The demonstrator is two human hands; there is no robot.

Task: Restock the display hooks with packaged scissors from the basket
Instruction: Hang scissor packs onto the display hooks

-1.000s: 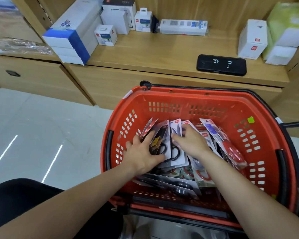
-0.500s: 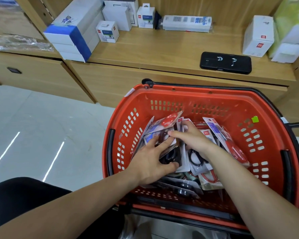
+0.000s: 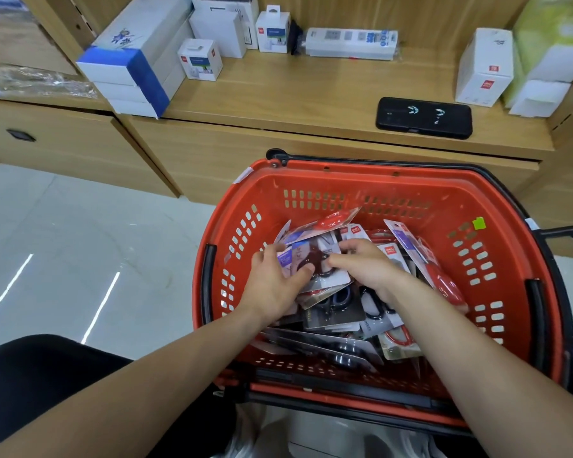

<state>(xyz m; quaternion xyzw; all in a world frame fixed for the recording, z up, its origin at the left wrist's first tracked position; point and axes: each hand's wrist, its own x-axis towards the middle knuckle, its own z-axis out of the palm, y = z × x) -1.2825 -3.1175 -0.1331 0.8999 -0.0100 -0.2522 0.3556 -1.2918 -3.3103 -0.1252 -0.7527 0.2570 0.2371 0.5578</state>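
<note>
Hands work in the basket: left hand grips a scissors pack by its 9 o'clock edge; right hand holds its 3 o'clock edge with curled fingers.

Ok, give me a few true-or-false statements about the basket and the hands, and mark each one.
1. The left hand and the right hand are both inside the red basket. True.
2. The black phone lies in the basket. False: it lies on the wooden shelf behind it.
3. The left hand grips a scissors pack. True.
4. Only one pack is in the basket. False: many packs lie piled there.
</note>
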